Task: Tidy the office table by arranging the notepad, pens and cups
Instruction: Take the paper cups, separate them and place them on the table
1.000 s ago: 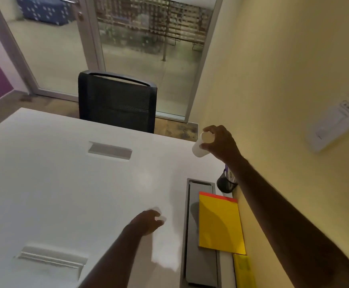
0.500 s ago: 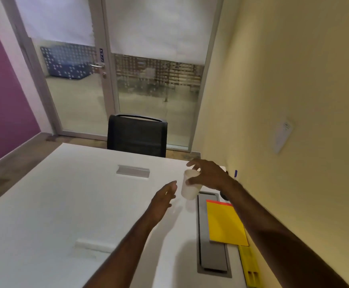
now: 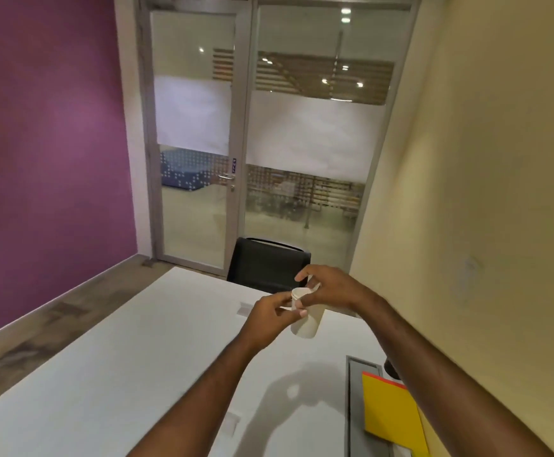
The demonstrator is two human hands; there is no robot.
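A white paper cup (image 3: 305, 319) hangs in the air above the white table (image 3: 130, 367), held from both sides. My right hand (image 3: 330, 286) grips its upper part from the right. My left hand (image 3: 274, 313) pinches the cup's rim from the left with thumb and fingers. A yellow notepad (image 3: 391, 410) with a red top edge lies at the table's right side, partly under my right forearm. The dark pen holder (image 3: 391, 367) behind the notepad is mostly hidden by that arm.
A grey cable tray lid (image 3: 356, 400) runs along the table left of the notepad. A black office chair (image 3: 267, 267) stands at the far edge before the glass door (image 3: 196, 179). The yellow wall is close on the right, the purple wall at the left.
The view has tilted up. My right hand has lifted the cup higher above the table, and my left hand has risen from beside it and taken hold of its rim.
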